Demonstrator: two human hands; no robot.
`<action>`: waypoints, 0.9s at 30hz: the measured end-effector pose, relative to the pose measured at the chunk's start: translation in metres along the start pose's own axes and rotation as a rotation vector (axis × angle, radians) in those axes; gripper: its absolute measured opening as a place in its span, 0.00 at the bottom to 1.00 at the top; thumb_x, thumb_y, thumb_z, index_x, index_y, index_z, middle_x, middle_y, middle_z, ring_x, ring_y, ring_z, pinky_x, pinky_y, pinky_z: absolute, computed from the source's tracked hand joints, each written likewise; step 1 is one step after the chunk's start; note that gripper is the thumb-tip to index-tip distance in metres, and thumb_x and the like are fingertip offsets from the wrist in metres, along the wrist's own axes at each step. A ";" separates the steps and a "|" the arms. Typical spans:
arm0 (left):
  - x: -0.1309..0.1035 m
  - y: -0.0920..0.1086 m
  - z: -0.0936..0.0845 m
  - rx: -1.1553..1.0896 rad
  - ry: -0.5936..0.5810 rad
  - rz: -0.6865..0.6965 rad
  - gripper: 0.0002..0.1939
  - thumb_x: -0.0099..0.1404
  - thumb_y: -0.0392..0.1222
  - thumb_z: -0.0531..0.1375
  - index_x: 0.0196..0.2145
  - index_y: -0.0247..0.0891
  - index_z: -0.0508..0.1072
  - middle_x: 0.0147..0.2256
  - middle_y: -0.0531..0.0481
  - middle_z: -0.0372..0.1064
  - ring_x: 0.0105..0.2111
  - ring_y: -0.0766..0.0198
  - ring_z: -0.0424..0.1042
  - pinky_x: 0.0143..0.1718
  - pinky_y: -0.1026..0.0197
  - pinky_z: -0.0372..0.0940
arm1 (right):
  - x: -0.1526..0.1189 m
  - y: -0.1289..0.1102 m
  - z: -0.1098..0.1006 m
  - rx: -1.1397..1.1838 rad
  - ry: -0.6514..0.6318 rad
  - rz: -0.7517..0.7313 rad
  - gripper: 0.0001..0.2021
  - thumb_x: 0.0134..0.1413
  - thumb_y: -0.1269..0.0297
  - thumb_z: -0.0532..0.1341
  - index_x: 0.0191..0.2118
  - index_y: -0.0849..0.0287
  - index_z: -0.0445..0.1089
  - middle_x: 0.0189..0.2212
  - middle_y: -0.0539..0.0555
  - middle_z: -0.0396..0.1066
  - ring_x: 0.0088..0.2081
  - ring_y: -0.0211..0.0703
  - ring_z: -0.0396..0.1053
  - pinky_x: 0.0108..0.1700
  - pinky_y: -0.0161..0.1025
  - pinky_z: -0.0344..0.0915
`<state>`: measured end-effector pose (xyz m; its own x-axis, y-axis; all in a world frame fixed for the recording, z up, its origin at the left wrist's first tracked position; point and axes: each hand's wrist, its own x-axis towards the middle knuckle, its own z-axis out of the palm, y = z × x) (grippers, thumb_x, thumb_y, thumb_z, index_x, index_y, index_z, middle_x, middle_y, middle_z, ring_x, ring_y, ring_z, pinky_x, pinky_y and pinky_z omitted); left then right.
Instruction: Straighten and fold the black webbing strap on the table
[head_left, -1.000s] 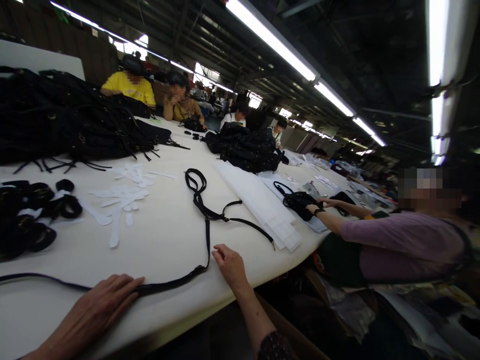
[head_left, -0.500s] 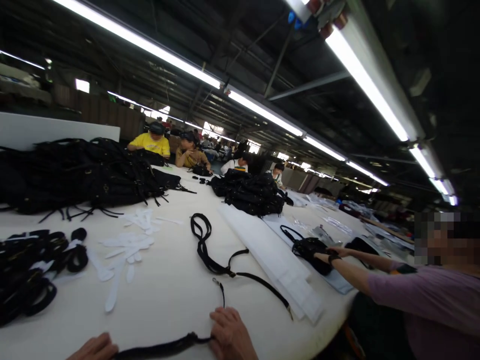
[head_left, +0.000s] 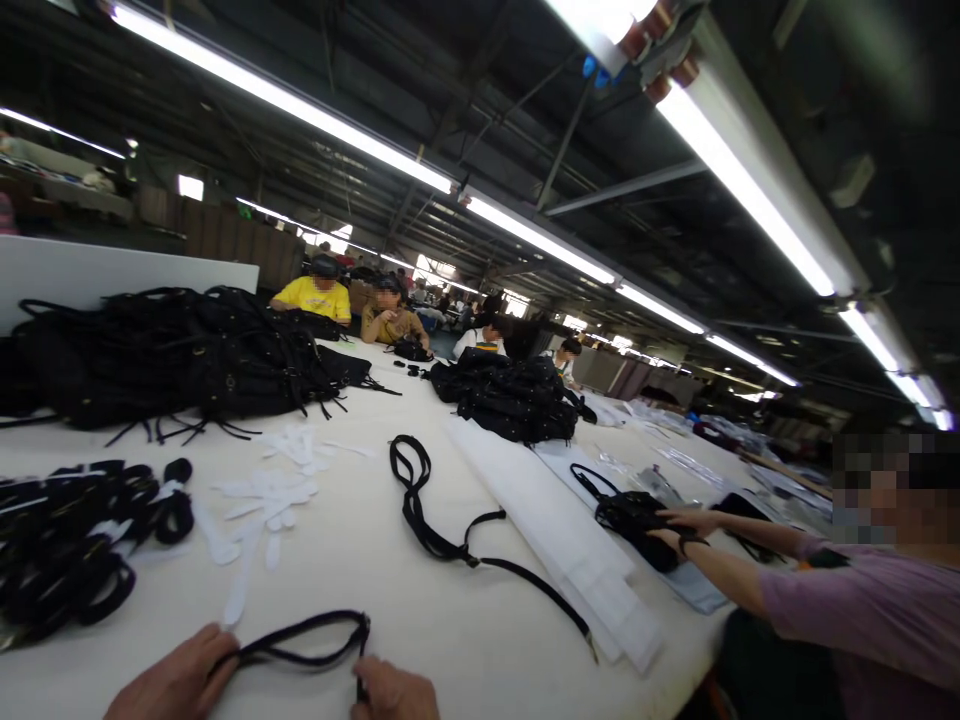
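Observation:
A black strap [head_left: 307,660] forms a long loop low in the view, just above the table. My left hand [head_left: 176,678] is closed around its left end. Fingers of my right hand [head_left: 394,690] pinch the strap near its right end, where a short piece hangs down. Beyond my hands, a second black strap [head_left: 431,540] lies loosely looped on the white table [head_left: 337,570], with a metal clip at its lower right end. White paper strips [head_left: 266,495] are scattered beyond my left hand.
Bundled black straps [head_left: 67,550] lie at the left. Behind are two heaps of black bags [head_left: 187,360] [head_left: 517,395]. Folded white sheets [head_left: 555,540] run along the right. A co-worker in a purple shirt [head_left: 847,600] handles a black bag [head_left: 637,520]; several people sit at the far side.
My right hand has moved left and down, closer to my left hand. The strap between them has gone from a nearly straight line to an open loop; its clip end is no longer visible.

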<state>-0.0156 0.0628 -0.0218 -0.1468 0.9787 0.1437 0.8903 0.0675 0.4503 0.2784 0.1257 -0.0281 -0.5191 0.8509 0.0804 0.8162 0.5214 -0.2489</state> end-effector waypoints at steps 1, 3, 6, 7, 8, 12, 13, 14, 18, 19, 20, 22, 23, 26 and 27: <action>0.003 0.003 -0.002 -0.005 -0.027 -0.004 0.15 0.66 0.45 0.49 0.37 0.50 0.76 0.38 0.52 0.76 0.40 0.58 0.77 0.37 0.60 0.71 | 0.002 -0.017 0.001 0.112 0.002 -0.054 0.24 0.44 0.70 0.64 0.50 0.44 0.70 0.38 0.47 0.80 0.37 0.46 0.78 0.40 0.35 0.71; 0.008 0.010 -0.009 -0.010 -0.073 0.001 0.15 0.68 0.44 0.48 0.38 0.48 0.75 0.38 0.52 0.75 0.39 0.60 0.76 0.39 0.61 0.69 | 0.005 -0.047 -0.006 0.316 -0.018 -0.192 0.25 0.51 0.67 0.63 0.56 0.42 0.68 0.44 0.46 0.79 0.43 0.43 0.77 0.47 0.34 0.71; 0.011 0.018 -0.020 0.022 -0.111 0.012 0.16 0.69 0.44 0.47 0.38 0.45 0.74 0.38 0.51 0.73 0.39 0.61 0.75 0.39 0.60 0.66 | 0.006 -0.064 -0.034 0.483 -0.037 -0.290 0.18 0.61 0.65 0.57 0.55 0.42 0.70 0.50 0.45 0.76 0.50 0.40 0.75 0.54 0.33 0.67; 0.011 0.020 -0.023 0.026 -0.118 0.020 0.16 0.70 0.45 0.47 0.38 0.45 0.74 0.39 0.51 0.73 0.40 0.61 0.74 0.40 0.60 0.65 | 0.007 -0.061 -0.043 0.492 -0.021 -0.286 0.17 0.63 0.65 0.56 0.54 0.43 0.70 0.50 0.45 0.77 0.50 0.39 0.75 0.54 0.33 0.67; 0.011 0.021 -0.024 0.029 -0.123 0.024 0.15 0.70 0.45 0.47 0.39 0.45 0.74 0.39 0.51 0.73 0.41 0.60 0.74 0.40 0.60 0.65 | 0.007 -0.056 -0.050 0.475 0.002 -0.276 0.16 0.63 0.66 0.56 0.53 0.45 0.71 0.49 0.46 0.77 0.49 0.39 0.75 0.54 0.33 0.67; 0.010 0.022 -0.019 0.024 -0.113 0.027 0.15 0.71 0.45 0.47 0.38 0.46 0.73 0.39 0.51 0.72 0.42 0.60 0.73 0.38 0.60 0.63 | 0.003 -0.030 -0.046 0.214 0.030 -0.324 0.13 0.57 0.71 0.58 0.43 0.48 0.74 0.37 0.47 0.79 0.39 0.41 0.76 0.42 0.32 0.69; 0.010 0.023 -0.015 0.022 -0.107 0.035 0.15 0.70 0.45 0.47 0.38 0.46 0.73 0.39 0.51 0.72 0.42 0.60 0.73 0.37 0.60 0.63 | 0.003 -0.024 -0.038 0.125 0.045 -0.363 0.10 0.54 0.71 0.59 0.39 0.49 0.73 0.33 0.47 0.78 0.35 0.41 0.75 0.37 0.32 0.68; 0.010 0.024 -0.010 0.017 -0.103 0.042 0.15 0.70 0.44 0.47 0.37 0.46 0.73 0.39 0.51 0.72 0.41 0.61 0.73 0.37 0.60 0.62 | 0.004 -0.019 -0.029 0.045 0.081 -0.407 0.08 0.51 0.71 0.60 0.35 0.50 0.72 0.29 0.46 0.77 0.32 0.41 0.74 0.33 0.32 0.66; 0.016 0.025 0.007 -0.031 -0.095 0.055 0.14 0.70 0.45 0.47 0.35 0.46 0.72 0.38 0.52 0.70 0.41 0.62 0.73 0.41 0.59 0.63 | 0.024 0.000 0.005 -0.037 0.457 -0.570 0.04 0.54 0.66 0.61 0.36 0.51 0.69 0.33 0.46 0.76 0.32 0.40 0.72 0.34 0.35 0.62; 0.018 0.024 0.010 -0.041 -0.097 0.051 0.14 0.70 0.45 0.47 0.35 0.46 0.72 0.39 0.52 0.70 0.41 0.62 0.73 0.42 0.59 0.63 | 0.030 0.005 0.011 -0.032 0.549 -0.600 0.02 0.56 0.64 0.60 0.37 0.51 0.69 0.34 0.46 0.76 0.33 0.40 0.71 0.36 0.36 0.62; 0.019 0.024 0.011 -0.048 -0.102 0.049 0.14 0.70 0.45 0.48 0.36 0.47 0.72 0.39 0.52 0.70 0.42 0.62 0.73 0.42 0.59 0.63 | 0.035 0.010 0.016 -0.030 0.620 -0.618 0.02 0.58 0.63 0.60 0.36 0.52 0.69 0.35 0.46 0.76 0.33 0.40 0.71 0.36 0.37 0.61; 0.019 0.022 0.014 -0.050 -0.122 0.047 0.13 0.69 0.45 0.48 0.37 0.47 0.72 0.41 0.52 0.71 0.43 0.61 0.73 0.42 0.59 0.63 | 0.043 0.020 0.023 -0.035 0.705 -0.631 0.05 0.60 0.61 0.59 0.33 0.53 0.68 0.33 0.46 0.75 0.32 0.39 0.69 0.35 0.37 0.59; 0.019 0.022 0.014 -0.047 -0.131 0.046 0.13 0.69 0.45 0.48 0.37 0.48 0.72 0.41 0.52 0.71 0.43 0.61 0.73 0.42 0.59 0.64 | 0.046 0.024 0.026 -0.039 0.728 -0.627 0.07 0.61 0.61 0.59 0.31 0.53 0.67 0.32 0.46 0.75 0.32 0.39 0.69 0.34 0.37 0.58; 0.017 0.021 0.014 -0.036 -0.143 0.044 0.14 0.69 0.45 0.48 0.38 0.49 0.73 0.42 0.51 0.71 0.45 0.60 0.73 0.43 0.59 0.64 | 0.049 0.033 0.032 -0.054 0.741 -0.611 0.10 0.61 0.60 0.59 0.28 0.54 0.66 0.29 0.46 0.74 0.30 0.39 0.67 0.34 0.37 0.57; 0.016 0.021 0.013 -0.035 -0.145 0.043 0.14 0.70 0.46 0.48 0.38 0.49 0.73 0.42 0.51 0.71 0.45 0.60 0.73 0.43 0.59 0.65 | 0.050 0.035 0.033 -0.065 0.730 -0.625 0.10 0.62 0.60 0.59 0.28 0.55 0.66 0.29 0.46 0.74 0.30 0.39 0.67 0.34 0.37 0.57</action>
<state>0.0063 0.0822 -0.0218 -0.0428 0.9984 0.0357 0.8784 0.0206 0.4776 0.2727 0.1846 -0.0643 -0.5970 0.2365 0.7665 0.4693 0.8780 0.0946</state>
